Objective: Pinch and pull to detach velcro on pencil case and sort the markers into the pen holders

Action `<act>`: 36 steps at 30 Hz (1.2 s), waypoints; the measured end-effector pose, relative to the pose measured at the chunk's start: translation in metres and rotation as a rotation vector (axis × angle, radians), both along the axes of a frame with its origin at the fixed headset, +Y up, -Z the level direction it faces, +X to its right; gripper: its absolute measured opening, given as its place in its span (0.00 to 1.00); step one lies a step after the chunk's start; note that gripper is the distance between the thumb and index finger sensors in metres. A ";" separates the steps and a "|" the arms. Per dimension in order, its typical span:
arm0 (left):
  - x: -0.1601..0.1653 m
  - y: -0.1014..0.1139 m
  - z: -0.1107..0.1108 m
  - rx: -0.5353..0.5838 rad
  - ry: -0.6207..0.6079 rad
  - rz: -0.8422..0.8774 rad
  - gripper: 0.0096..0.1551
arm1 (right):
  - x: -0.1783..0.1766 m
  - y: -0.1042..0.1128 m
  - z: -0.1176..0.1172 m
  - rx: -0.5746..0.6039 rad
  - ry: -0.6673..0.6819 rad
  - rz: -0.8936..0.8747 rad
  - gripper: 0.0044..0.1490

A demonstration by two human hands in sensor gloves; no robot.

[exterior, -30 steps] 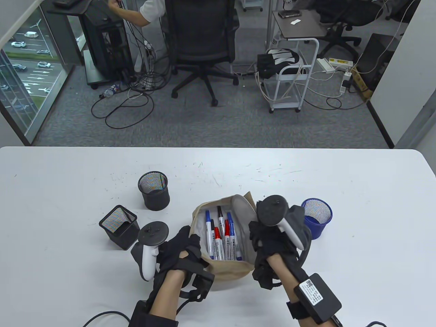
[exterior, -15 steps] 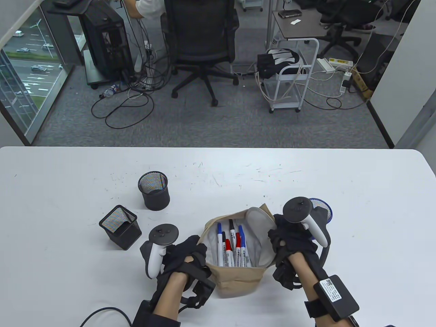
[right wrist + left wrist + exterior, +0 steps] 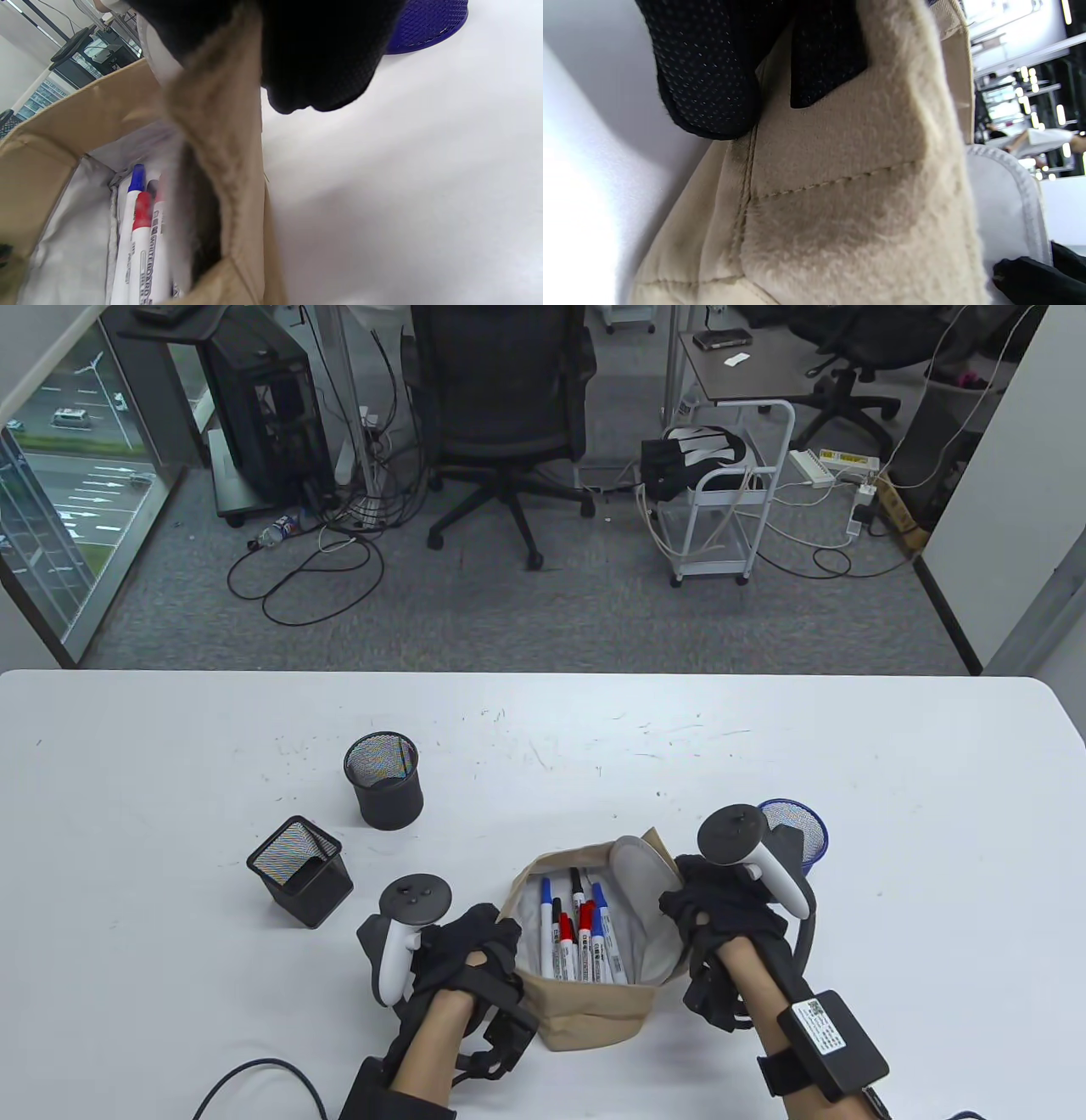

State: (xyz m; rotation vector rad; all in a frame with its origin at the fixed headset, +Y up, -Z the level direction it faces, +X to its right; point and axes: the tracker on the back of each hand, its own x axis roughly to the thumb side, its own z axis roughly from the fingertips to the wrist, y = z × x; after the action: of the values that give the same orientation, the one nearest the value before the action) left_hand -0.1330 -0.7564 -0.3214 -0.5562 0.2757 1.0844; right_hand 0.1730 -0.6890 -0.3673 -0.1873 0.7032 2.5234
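Note:
A tan pencil case point(image 3: 594, 1014) stands near the table's front edge with its mouth spread wide. Several markers point(image 3: 577, 937) with blue, red and black caps lie inside on the grey lining. My left hand point(image 3: 475, 954) grips the case's left flap; its fuzzy velcro strip point(image 3: 848, 169) fills the left wrist view under my gloved fingers point(image 3: 712, 72). My right hand point(image 3: 708, 912) pinches the right flap point(image 3: 220, 127), with the markers point(image 3: 142, 237) below it. A blue mesh pen holder point(image 3: 797, 831) stands just behind my right hand. A round black holder point(image 3: 383, 780) and a square black one point(image 3: 299, 871) stand to the left.
The white table point(image 3: 933, 814) stretches wide around the case. A cable point(image 3: 254, 1082) runs along the front edge by my left arm. Beyond the far edge are an office chair point(image 3: 501, 398) and a white cart point(image 3: 730, 500) on the floor.
Both hands shifted rightward and toward the front edge with the case held open between them; the markers inside slid along with it.

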 end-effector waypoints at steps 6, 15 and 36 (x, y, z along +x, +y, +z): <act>0.007 0.002 0.003 0.042 -0.022 0.023 0.43 | -0.010 0.035 0.014 0.113 0.015 0.050 0.46; 0.011 0.004 0.010 0.143 -0.025 0.019 0.45 | -0.069 0.080 0.028 0.314 0.094 0.181 0.41; 0.011 -0.004 0.014 0.142 -0.012 0.076 0.44 | -0.134 -0.047 -0.032 -0.109 0.168 0.606 0.46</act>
State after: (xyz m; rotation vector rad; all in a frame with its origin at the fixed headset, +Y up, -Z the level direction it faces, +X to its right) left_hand -0.1219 -0.7607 -0.3072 -0.4489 0.1670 1.1642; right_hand 0.0392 -0.7364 -0.3990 -0.2602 0.9675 3.1039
